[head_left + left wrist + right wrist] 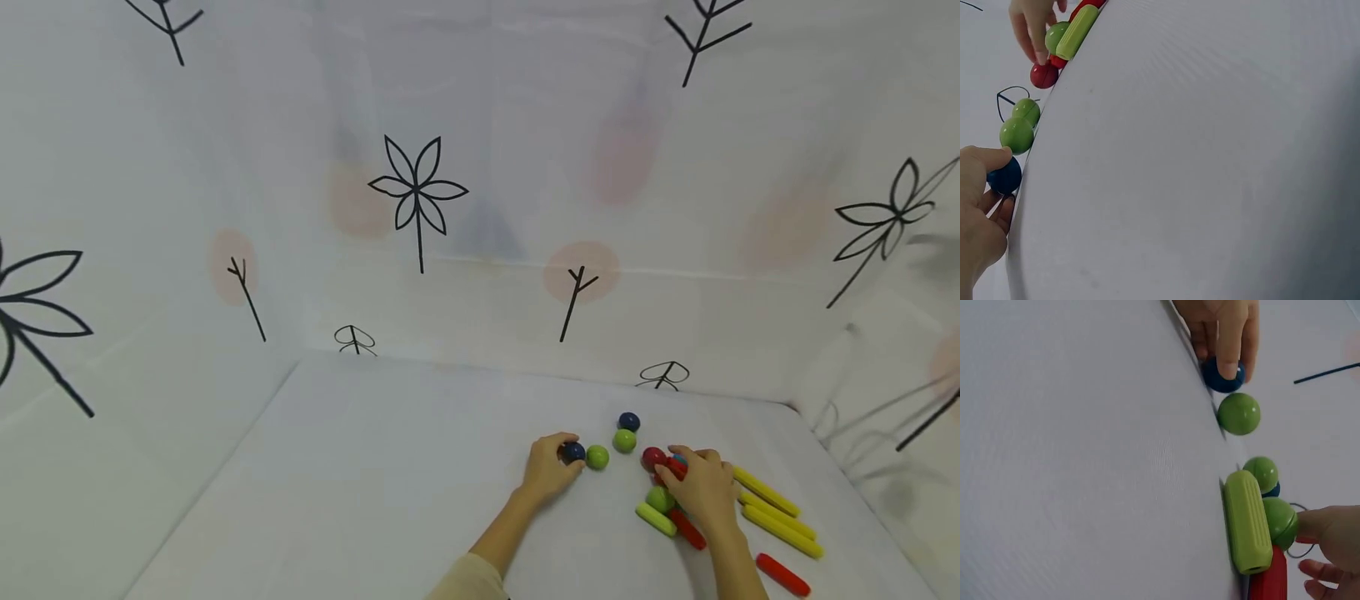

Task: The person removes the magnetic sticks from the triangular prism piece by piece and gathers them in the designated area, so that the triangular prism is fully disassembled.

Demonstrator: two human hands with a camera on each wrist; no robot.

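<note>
My left hand (pixel 549 468) pinches a dark blue ball (pixel 574 452) between thumb and fingers, low over the white table. Beside that ball, on its right, lies a green ball (pixel 597 457). My right hand (pixel 705 487) is at a cluster of balls and sticks, its thumb and index finger at a red ball (pixel 654 457). A red stick (pixel 677 468) shows under these fingers. Close below the right hand are another green ball (pixel 660 499), a ridged light green stick (pixel 1247 522) and a second red stick (pixel 687 529). A blue piece (pixel 680 458) is mostly hidden by the hand.
Farther back, a dark blue ball (pixel 629 422) and a green ball (pixel 625 441) lie together. Several yellow sticks (pixel 782 532) lie right of my right hand, with a red stick (pixel 783 575) nearer the front. A patterned white cloth (pixel 487 317) hangs behind the table.
</note>
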